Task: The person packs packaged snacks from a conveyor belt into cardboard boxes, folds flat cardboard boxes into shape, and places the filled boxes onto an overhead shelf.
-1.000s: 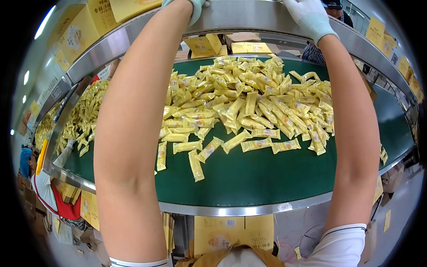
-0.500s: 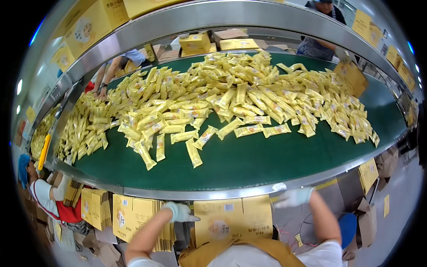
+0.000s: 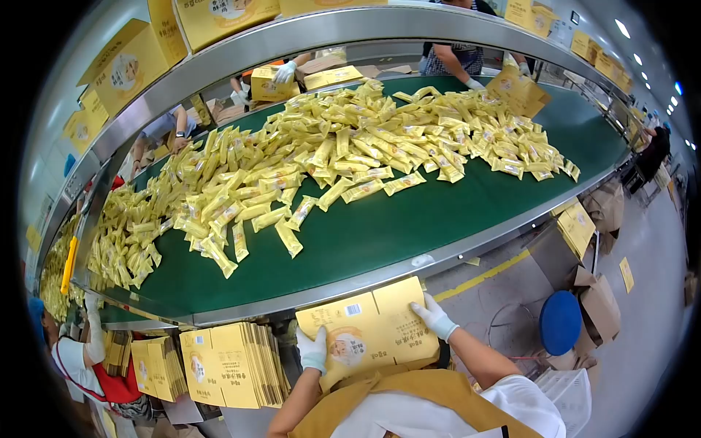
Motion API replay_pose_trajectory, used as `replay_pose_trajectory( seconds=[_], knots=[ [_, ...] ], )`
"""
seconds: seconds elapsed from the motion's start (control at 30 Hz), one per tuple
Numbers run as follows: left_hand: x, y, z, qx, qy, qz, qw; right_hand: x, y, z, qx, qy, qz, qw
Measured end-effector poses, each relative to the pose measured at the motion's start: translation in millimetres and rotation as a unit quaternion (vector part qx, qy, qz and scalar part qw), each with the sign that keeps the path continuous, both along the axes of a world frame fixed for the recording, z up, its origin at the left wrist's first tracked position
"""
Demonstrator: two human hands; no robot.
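A flat yellow printed carton [image 3: 376, 314] is held in front of my body, below the conveyor's near edge. My left hand [image 3: 312, 349], in a pale glove, grips its left edge with the thumb on the printed face. On the opposite side my gloved right hand [image 3: 434, 320] is closed on the right edge, fingers partly hidden behind the board. To the left stands a stack of folded yellow cartons [image 3: 230, 365]. Beyond the metal rim, many yellow snack packets [image 3: 328, 157] lie heaped on the green belt [image 3: 394, 233].
A blue round stool [image 3: 560, 322] and brown cardboard [image 3: 597, 306] stand at the right. One co-worker [image 3: 84, 358] works at the left; other people's hands [image 3: 285, 71] show across the belt. A metal beam [image 3: 350, 25] carrying cartons spans the top.
My hands were apart beside the carton; now both grip its edges and it sits tilted. The view has turned, and gloved hands have appeared across the belt.
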State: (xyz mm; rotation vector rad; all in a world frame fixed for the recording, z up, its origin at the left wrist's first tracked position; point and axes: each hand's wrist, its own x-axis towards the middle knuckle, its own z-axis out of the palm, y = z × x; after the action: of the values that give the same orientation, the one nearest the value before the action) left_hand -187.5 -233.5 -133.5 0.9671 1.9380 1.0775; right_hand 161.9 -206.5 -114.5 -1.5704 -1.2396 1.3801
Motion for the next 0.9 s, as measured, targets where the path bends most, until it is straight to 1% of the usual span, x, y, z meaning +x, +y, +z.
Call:
replay_pose_trajectory(
  seconds=[0.13,0.23,0.27,0.3,0.33,0.4,0.43,0.5,0.53,0.57,0.6,0.63,0.67,0.7,0.77,0.8,0.83,0.87,0.9],
  knots=[
    [-3,-6,-3,0.045,-0.002,0.007,0.999,-1,-11,-10,0.056,0.008,-0.044,0.997],
    [-4,-8,2,0.078,-0.027,0.002,0.997,-9,-13,-22,0.176,0.095,-0.131,0.971],
    [-4,-11,3,0.098,-0.042,0.003,0.994,1,-19,-22,0.054,0.151,-0.066,0.985],
    [-3,-11,6,0.119,-0.058,0.006,0.991,16,-24,-1,-0.067,0.204,0.004,0.977],
    [-1,-10,11,0.123,-0.016,-0.012,0.992,27,-28,11,-0.186,0.253,0.073,0.947],
    [5,-4,21,0.131,0.066,-0.049,0.988,33,-40,9,-0.144,0.263,0.093,0.949],
    [6,5,29,0.158,0.064,-0.083,0.982,37,-41,10,-0.121,0.267,0.105,0.950],
    [9,25,52,0.209,0.059,-0.148,0.965,60,-44,25,-0.058,0.239,0.041,0.968],
    [26,32,94,0.201,-0.133,-0.171,0.955,72,-48,40,-0.028,0.225,0.008,0.974],
    [29,46,104,0.208,-0.032,-0.224,0.952,84,-49,57,-0.009,0.259,-0.061,0.964],
    [30,58,111,0.213,0.069,-0.276,0.935,104,-50,70,0.018,0.258,-0.107,0.960],
    [32,71,117,0.217,0.169,-0.324,0.905,123,-50,84,0.055,0.229,-0.176,0.956],
    [35,88,113,0.229,0.223,-0.371,0.872,154,-47,71,0.106,0.190,-0.242,0.945],
    [38,105,106,0.209,0.287,-0.428,0.831,172,-45,82,0.153,0.194,-0.311,0.918],
    [51,130,109,0.173,0.383,-0.518,0.745,206,-36,95,0.215,0.162,-0.442,0.856],
    [56,140,106,0.174,0.406,-0.537,0.718,223,-32,96,0.232,0.136,-0.486,0.832],
    [61,149,103,0.175,0.427,-0.556,0.691,238,-22,92,0.270,0.108,-0.518,0.804],
    [68,158,101,0.176,0.447,-0.573,0.664,250,-16,86,0.280,0.115,-0.525,0.795],
    [75,168,100,0.184,0.443,-0.581,0.657,253,-4,90,0.289,0.123,-0.532,0.786]
  ],
)
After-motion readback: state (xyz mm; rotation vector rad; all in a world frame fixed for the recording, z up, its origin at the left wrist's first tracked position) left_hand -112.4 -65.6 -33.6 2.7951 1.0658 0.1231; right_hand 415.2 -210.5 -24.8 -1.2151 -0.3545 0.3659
